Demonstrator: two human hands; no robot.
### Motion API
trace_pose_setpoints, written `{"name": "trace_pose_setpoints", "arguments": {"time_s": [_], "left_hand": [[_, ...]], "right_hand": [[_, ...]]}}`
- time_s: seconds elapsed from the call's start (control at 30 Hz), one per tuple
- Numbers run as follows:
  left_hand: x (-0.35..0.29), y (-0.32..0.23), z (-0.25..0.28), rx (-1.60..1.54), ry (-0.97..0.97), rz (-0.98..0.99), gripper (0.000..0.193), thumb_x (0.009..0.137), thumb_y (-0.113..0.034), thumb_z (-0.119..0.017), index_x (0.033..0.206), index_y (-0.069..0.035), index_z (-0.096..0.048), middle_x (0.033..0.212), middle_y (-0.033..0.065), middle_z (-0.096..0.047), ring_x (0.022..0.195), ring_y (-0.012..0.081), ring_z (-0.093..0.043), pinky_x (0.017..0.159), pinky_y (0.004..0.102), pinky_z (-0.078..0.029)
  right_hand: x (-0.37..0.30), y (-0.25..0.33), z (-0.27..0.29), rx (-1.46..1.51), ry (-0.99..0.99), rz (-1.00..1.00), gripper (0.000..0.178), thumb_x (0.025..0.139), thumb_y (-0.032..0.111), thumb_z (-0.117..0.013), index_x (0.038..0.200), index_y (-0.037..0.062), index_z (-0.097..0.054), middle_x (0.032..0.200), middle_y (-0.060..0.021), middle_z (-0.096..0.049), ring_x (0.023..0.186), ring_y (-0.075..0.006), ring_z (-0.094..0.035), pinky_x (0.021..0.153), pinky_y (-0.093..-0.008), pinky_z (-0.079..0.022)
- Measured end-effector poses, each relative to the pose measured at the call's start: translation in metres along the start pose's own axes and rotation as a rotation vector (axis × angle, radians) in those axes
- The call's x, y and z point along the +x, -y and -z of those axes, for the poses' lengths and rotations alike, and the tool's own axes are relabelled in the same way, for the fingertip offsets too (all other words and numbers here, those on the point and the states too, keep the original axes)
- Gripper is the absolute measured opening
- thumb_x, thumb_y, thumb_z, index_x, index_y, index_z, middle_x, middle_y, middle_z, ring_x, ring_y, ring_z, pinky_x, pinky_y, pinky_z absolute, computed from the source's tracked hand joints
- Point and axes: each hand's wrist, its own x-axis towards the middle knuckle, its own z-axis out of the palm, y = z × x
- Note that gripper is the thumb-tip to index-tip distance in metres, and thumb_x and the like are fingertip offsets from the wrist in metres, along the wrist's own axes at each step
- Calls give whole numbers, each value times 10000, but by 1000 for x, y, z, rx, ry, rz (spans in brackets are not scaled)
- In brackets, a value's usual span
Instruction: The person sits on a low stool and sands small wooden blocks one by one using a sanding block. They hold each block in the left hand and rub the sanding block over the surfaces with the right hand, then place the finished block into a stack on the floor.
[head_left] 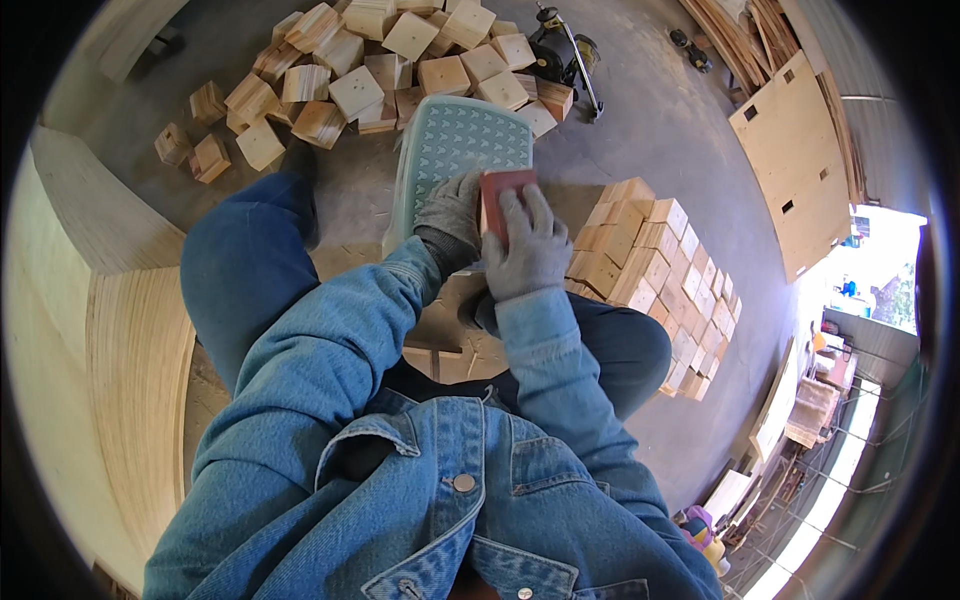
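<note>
Right by the green stool's near right corner, the right hand [530, 250] held a reddish block [508, 183], fingers slightly parted across it; the left hand [450, 212] curled beside it, its hold hidden.

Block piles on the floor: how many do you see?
2: a loose heap beyond the green stool, and a neat stack to its right. Others may be hidden.

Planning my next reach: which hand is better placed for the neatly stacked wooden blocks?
Probably the right hand: it is nearer the stacked blocks, on their side, though it also touches the reddish block. The left hand is farther away.
</note>
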Motion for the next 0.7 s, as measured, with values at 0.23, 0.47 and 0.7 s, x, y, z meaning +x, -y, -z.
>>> {"name": "trace_pose_setpoints", "arguments": {"time_s": [0.23,0.47,0.7], "left_hand": [[5,-28,16,-24,70,105,941,786,-475,-807,1554,-121,-393,1492,186,-507,1411,376,-485,1236,511,-331],[2,-28,13,-12,-77,-19,857,715,-396,-891,1416,-96,-502,1307,199,-592,1246,413,-568,1102,501,-458],[8,-5,-6,1,-40,-6,767,784,-376,-816,1430,-104,-505,1380,208,-569,1313,417,-534,1150,503,-408]], "right_hand": [[91,-13,-7,-111,117,-186,631,904,403,-725,1502,266,-582,1626,-85,-461,1284,-455,-580,1063,-575,-485],[54,-13,-1,-70,118,-161,651,897,378,-735,1518,264,-573,1644,-100,-431,1313,-468,-551,1091,-592,-461],[-39,3,17,-8,90,-2,683,867,335,-776,1509,187,-595,1614,-147,-464,1318,-467,-529,1107,-583,-443]]}}
